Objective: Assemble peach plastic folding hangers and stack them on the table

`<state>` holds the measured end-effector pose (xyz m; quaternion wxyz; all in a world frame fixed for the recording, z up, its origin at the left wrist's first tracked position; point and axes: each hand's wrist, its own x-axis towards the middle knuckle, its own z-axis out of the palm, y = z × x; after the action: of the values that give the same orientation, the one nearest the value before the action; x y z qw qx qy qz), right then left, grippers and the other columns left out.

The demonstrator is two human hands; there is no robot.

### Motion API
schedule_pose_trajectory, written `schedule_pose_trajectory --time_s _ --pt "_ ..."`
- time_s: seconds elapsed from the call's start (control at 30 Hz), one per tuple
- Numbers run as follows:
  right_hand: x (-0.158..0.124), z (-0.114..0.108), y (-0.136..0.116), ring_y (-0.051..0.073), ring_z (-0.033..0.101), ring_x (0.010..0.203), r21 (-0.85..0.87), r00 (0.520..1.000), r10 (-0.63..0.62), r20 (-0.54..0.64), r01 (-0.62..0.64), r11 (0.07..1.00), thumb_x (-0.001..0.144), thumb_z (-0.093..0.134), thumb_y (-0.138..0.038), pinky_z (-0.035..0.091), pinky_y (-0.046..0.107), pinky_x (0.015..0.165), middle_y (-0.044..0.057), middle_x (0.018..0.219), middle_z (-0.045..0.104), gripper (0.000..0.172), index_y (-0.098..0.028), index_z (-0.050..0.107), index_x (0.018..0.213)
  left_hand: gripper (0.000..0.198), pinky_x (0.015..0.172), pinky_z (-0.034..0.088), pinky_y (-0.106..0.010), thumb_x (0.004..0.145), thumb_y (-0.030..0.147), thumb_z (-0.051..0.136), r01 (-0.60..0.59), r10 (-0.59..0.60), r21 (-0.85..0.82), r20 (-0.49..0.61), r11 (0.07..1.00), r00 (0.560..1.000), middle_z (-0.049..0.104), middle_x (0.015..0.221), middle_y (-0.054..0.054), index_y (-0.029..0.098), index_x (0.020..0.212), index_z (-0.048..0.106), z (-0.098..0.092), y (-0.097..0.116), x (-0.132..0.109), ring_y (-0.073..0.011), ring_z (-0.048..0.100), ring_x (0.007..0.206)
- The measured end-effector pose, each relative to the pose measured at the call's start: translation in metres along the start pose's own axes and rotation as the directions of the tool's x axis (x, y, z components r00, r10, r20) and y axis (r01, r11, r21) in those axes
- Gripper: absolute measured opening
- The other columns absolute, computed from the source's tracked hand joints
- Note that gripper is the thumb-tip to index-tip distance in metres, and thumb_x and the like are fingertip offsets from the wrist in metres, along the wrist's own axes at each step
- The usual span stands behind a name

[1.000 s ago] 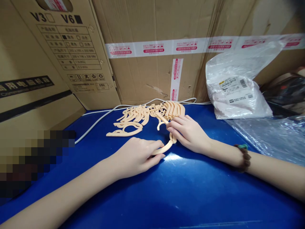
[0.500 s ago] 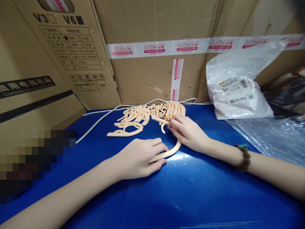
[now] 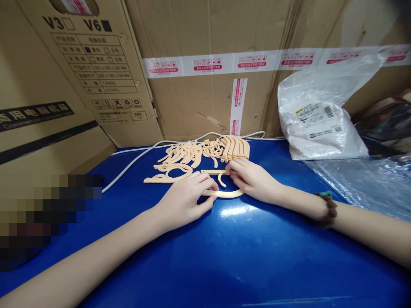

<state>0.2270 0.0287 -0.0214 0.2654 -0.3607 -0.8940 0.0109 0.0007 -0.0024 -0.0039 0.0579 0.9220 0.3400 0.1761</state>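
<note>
A beige plastic folding clothes hanger (image 3: 227,194) is held low over the blue table between my hands. My left hand (image 3: 189,196) is closed, pinching the left end of its curved arm between thumb and fingers. On the far right end my right hand (image 3: 253,177) is closed round the hanger, and its fingers hide the joint there. A small hook (image 3: 221,179) and a straight bar (image 3: 213,172) stick out to the left from my right fingers. Just beyond my left hand lies a folded hanger (image 3: 168,176).
Behind lie heaps of beige parts: curved arms (image 3: 183,153), small hooks (image 3: 213,148) and a stack of arms (image 3: 236,147). A white cable (image 3: 131,169) runs along the back. Cardboard boxes (image 3: 205,102) wall the blue table (image 3: 224,261). A white plastic bag (image 3: 321,124) stands right.
My left hand has moved a little away from me and left, bringing the curved arm nearer the bar. The bar and hook have turned, and the bar now lies nearly level. My right hand stays almost put.
</note>
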Motion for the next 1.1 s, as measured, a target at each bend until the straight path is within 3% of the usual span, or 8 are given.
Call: schedule_pose_trajectory --time_s 1.1 --pt "0.0032 0.0009 -0.0013 0.021 0.055 0.086 0.015 1.000 0.018 0.001 -0.018 1.000 0.086 0.043 -0.007 0.045 0.033 0.075 0.006 0.090 0.059 0.014 -0.020 0.048 0.090 0.015 0.081 0.043 -0.031 0.093 0.027 0.050 -0.010 0.009 -0.053 -0.016 0.999 1.000 0.062 0.098 -0.002 0.021 0.101 0.061 -0.0022 -0.0084 -0.0020 -0.0177 0.056 0.091"
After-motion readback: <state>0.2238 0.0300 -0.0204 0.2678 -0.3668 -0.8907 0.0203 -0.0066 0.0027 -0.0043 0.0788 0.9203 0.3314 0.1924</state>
